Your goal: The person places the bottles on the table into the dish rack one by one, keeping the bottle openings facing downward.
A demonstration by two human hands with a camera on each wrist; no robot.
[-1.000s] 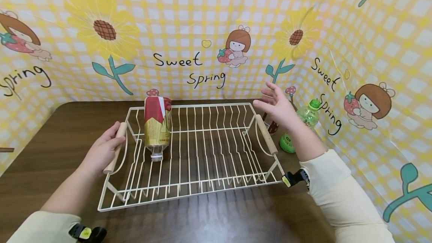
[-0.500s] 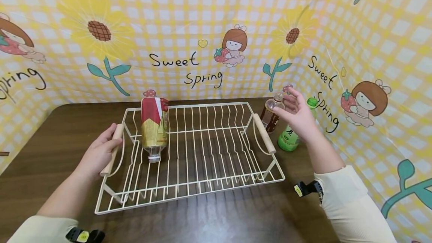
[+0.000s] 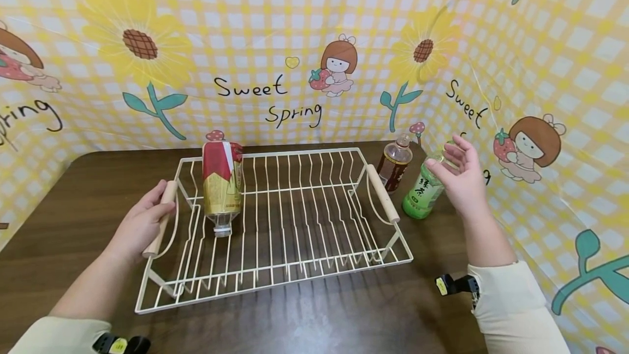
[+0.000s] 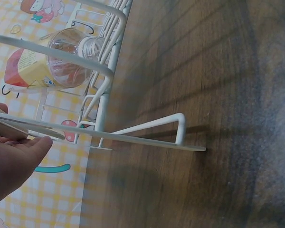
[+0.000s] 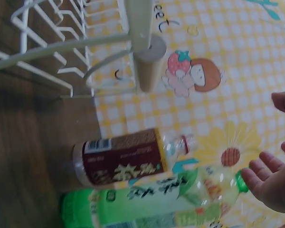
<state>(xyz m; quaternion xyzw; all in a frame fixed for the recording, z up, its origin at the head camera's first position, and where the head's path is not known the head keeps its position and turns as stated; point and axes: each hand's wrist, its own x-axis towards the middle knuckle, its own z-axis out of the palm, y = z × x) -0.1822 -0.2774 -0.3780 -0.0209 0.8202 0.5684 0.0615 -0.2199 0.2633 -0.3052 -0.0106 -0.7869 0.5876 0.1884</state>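
Note:
A cream wire dish rack (image 3: 295,186) with wooden side handles stands on the table. My left hand (image 3: 141,224) grips its left wooden handle (image 3: 164,214). Inside the rack, at the left, lies a bottle with a red and gold label (image 3: 221,184), its clear neck towards me. To the right of the rack stand a brown-labelled bottle (image 3: 395,163) and a green tea bottle (image 3: 423,193). Beside the top of the green bottle is my right hand (image 3: 462,182), fingers spread and holding nothing; it partly hides the bottle's cap in the head view. The right wrist view shows that green cap (image 5: 242,181) by the fingertips.
A brown wooden table (image 3: 314,316) carries everything. Yellow checked cloth (image 3: 275,26) with printed flowers and figures hangs behind and to the right, close to the bottles. The rack's right wooden handle (image 3: 383,193) stands between the rack and the bottles.
My right hand has moved rightwards from above the rack's right handle, past the brown-labelled bottle, to the green tea bottle. The left hand keeps its grip on the handle.

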